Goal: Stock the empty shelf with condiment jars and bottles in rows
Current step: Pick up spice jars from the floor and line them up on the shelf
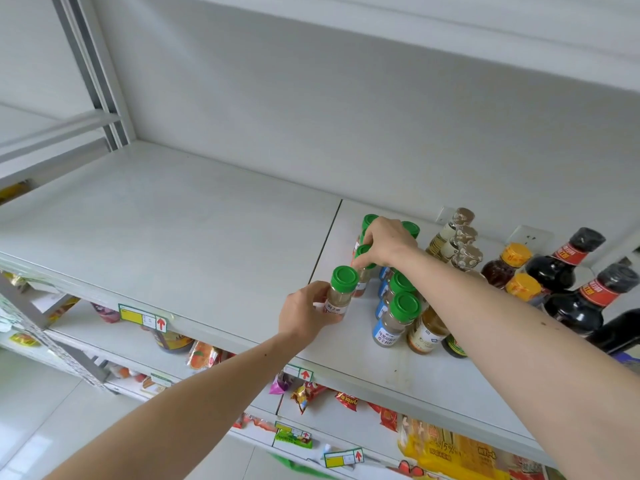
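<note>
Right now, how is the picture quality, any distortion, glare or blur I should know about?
Head view: wide-angle bend, the shelf edge and upright post curve and lean; lighting soft and even, only faint shadows; small glare spots on the dark bottles; labels on the jar in the left hand too soft to read; right hand fairly sharp.

The white shelf (173, 237) is bare across its left panel. On the right panel stand green-capped spice jars (398, 306) in rows near the seam, then clear bottles with brownish caps (460, 237), orange-capped bottles (516, 261) and dark sauce bottles (581, 296) toward the right edge.
</note>
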